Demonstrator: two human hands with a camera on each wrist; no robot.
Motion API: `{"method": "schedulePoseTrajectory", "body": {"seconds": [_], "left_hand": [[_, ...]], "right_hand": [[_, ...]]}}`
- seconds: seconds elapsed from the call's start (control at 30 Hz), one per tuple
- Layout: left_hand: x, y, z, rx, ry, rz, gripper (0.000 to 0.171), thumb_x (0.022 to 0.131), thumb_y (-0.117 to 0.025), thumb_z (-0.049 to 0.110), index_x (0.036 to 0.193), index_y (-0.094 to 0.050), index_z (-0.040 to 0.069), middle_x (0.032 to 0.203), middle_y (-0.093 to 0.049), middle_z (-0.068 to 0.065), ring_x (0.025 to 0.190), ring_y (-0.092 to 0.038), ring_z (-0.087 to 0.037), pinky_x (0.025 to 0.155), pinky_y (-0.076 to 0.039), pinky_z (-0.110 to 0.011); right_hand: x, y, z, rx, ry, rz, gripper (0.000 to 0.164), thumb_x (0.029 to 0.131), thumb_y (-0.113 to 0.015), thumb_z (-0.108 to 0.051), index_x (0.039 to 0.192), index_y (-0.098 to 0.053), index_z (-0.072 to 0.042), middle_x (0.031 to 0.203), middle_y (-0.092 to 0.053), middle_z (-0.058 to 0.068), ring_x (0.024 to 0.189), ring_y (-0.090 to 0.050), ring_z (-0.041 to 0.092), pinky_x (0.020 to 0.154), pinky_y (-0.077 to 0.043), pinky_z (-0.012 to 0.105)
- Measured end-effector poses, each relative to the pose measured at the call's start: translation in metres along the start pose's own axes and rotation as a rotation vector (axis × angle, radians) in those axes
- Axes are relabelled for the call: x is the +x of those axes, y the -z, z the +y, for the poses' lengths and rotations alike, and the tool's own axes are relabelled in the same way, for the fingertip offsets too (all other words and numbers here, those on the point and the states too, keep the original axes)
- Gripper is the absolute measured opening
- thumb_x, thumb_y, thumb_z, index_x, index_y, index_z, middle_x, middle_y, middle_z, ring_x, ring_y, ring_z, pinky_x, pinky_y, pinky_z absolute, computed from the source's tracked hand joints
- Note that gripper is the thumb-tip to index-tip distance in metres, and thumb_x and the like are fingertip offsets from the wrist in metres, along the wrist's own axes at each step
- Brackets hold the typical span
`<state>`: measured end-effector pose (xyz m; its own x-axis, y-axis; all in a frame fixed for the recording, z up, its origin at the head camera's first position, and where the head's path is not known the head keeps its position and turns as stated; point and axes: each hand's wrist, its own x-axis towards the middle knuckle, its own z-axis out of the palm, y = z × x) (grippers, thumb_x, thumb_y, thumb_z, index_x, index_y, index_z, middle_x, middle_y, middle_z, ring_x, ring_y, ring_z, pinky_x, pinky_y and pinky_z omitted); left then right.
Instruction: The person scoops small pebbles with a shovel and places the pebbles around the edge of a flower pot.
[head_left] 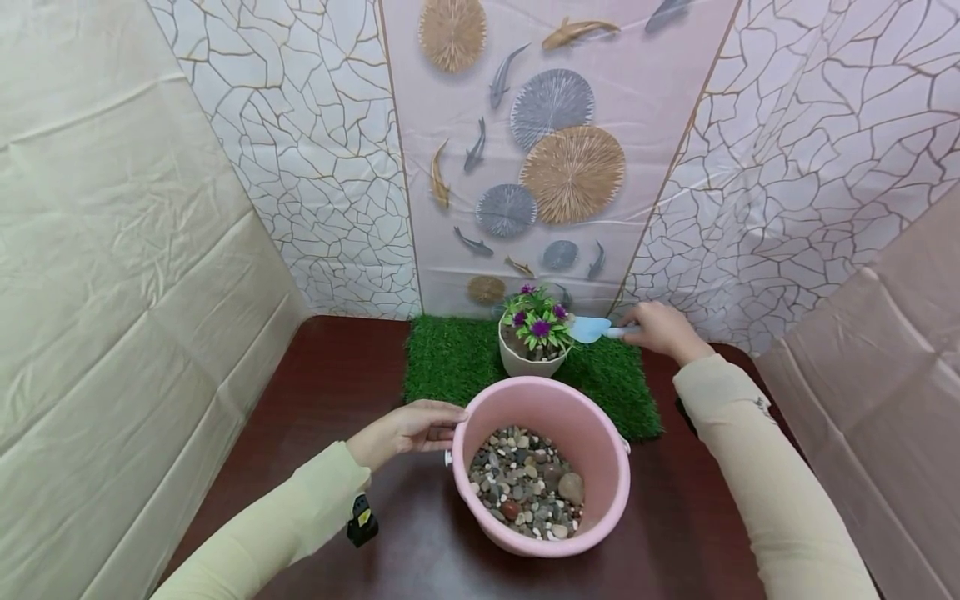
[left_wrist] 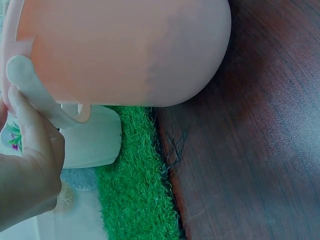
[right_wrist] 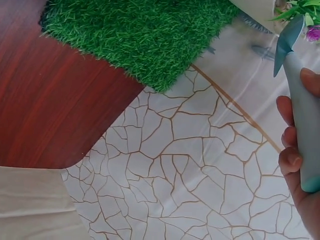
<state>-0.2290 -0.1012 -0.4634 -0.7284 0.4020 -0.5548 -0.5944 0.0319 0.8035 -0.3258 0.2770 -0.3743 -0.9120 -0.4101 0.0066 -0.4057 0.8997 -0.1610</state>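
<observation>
A pink bucket [head_left: 617,492] holding pebbles [head_left: 517,475] stands on the dark table, a white handle [left_wrist: 42,92] on its side. My left hand [head_left: 420,427] grips its left rim, fingers lying along the outside beside the handle. My right hand [head_left: 660,329] holds a small trowel [head_left: 588,328] by its pale handle, fingers wrapped round it. The light-blue blade reaches over the right edge of a white flowerpot [head_left: 525,363]. In that pot grows a plant [head_left: 542,321] with purple flowers, and small stones show on its soil.
Green artificial grass [head_left: 450,358] lies under the pot, behind the bucket. Dark reddish-brown table [head_left: 337,375] spreads around both. A patterned backdrop [head_left: 337,167] rises right behind the grass, and beige cloth walls [head_left: 112,292] close in the left and right sides.
</observation>
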Motion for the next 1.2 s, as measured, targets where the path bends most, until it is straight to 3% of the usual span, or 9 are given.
{"method": "schedulePoseTrajectory", "body": {"seconds": [0.53,0.9,1.2], "left_hand": [[0.000,0.000,0.001,0.006,-0.002,-0.002,0.039,0.093,-0.058,0.013,0.129,-0.053,-0.002,0.074,-0.069,0.004,0.066,-0.066,-0.005,0.067,-0.060,-0.019],[0.000,0.000,-0.001,0.014,-0.012,0.004,0.040,0.093,-0.058,0.013,0.129,-0.052,-0.003,0.072,-0.068,0.005,0.065,-0.065,-0.004,0.066,-0.059,-0.018],[-0.001,-0.001,-0.001,0.018,-0.026,0.013,0.038,0.093,-0.057,0.012,0.127,-0.053,-0.003,0.070,-0.067,0.006,0.064,-0.065,-0.004,0.066,-0.059,-0.018]], "right_hand": [[0.002,-0.003,-0.006,-0.095,-0.037,-0.020,0.021,0.084,-0.069,-0.012,0.101,-0.072,0.000,0.102,-0.069,0.020,0.088,-0.065,0.035,0.075,-0.056,0.049],[0.015,-0.009,-0.023,-0.231,-0.005,0.008,0.015,0.081,-0.071,-0.009,0.095,-0.074,-0.005,0.093,-0.071,0.015,0.077,-0.066,0.029,0.065,-0.057,0.045],[0.020,-0.013,-0.026,-0.289,-0.020,0.038,0.001,0.079,-0.068,-0.004,0.078,-0.069,-0.004,0.074,-0.067,0.010,0.064,-0.061,0.024,0.054,-0.053,0.041]]}}
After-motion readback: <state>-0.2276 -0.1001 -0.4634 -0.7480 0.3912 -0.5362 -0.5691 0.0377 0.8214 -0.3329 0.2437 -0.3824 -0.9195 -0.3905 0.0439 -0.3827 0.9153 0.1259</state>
